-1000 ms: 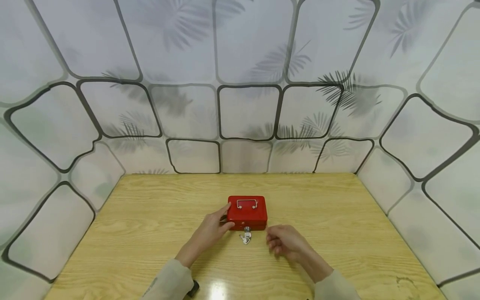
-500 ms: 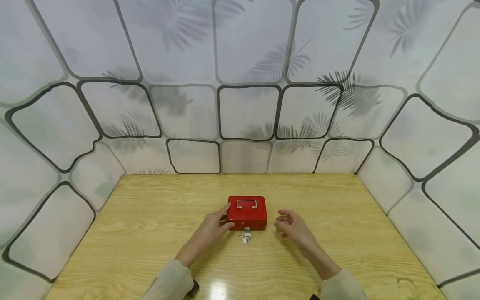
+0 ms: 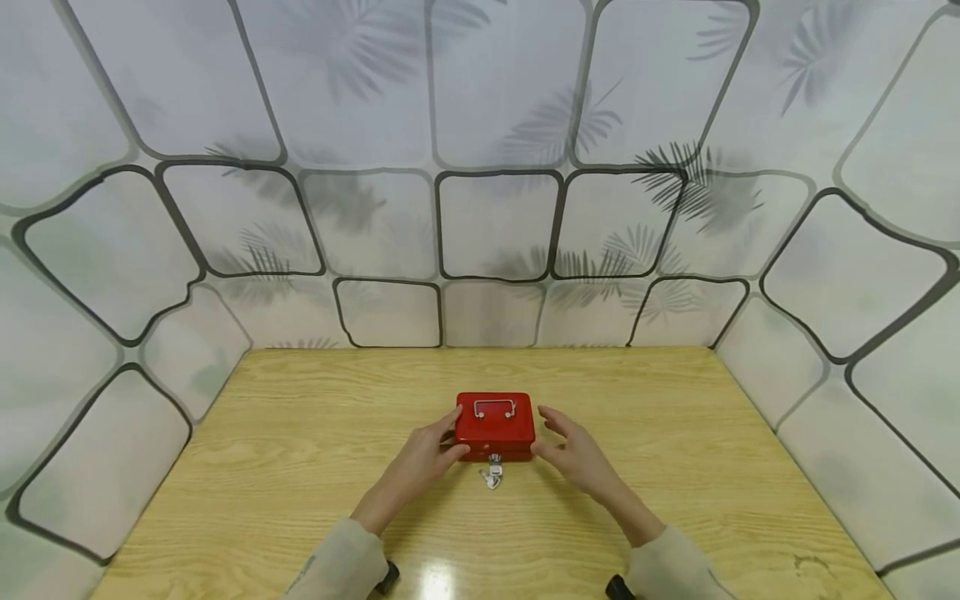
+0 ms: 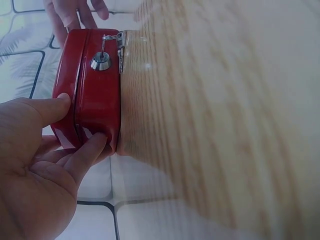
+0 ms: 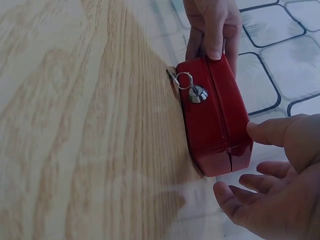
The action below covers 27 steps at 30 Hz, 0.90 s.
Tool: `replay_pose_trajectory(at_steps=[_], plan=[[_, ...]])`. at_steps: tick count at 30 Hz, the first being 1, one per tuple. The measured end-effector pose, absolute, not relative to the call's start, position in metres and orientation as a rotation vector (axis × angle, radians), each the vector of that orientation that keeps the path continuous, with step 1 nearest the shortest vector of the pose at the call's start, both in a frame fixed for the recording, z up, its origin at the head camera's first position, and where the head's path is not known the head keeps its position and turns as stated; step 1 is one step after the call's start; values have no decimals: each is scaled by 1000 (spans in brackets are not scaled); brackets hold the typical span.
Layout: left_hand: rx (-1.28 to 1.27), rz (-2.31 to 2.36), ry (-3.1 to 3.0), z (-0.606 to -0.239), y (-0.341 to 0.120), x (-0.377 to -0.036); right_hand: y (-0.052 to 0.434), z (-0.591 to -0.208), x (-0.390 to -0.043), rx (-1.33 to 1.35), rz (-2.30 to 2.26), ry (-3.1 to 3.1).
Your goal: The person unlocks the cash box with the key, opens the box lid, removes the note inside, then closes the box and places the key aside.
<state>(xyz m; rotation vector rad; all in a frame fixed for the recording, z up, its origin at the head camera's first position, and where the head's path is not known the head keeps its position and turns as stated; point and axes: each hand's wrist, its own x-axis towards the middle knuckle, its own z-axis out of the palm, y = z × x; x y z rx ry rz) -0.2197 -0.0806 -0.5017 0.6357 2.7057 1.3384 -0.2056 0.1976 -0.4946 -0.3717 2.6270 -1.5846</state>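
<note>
A small red cash box with a wire handle on its lid sits on the table, lid down. In its front lock is a key, from which a ring with another key hangs. My left hand grips the box's left end, one digit on the lid and another at the lower front corner. My right hand is at the right end with fingers spread apart. One of its digits reaches the lid's edge in the right wrist view, the others curving loosely beside the end.
The wooden table extends around the box on all sides. Behind and beside it stand pale walls with a stone-and-leaf pattern. Dark bands show at both sleeves.
My right hand drew away from the box's front right corner, its fingers opened out, and it came back in to the right end. The left hand and the box stayed put.
</note>
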Motion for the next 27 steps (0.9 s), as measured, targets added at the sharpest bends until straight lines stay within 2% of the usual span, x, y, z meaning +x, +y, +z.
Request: replay_pose_trajectory(at_steps=[27], plan=[[645, 1354, 2701, -502, -81, -219, 186, -496, -208, -438, -1453, 2707]])
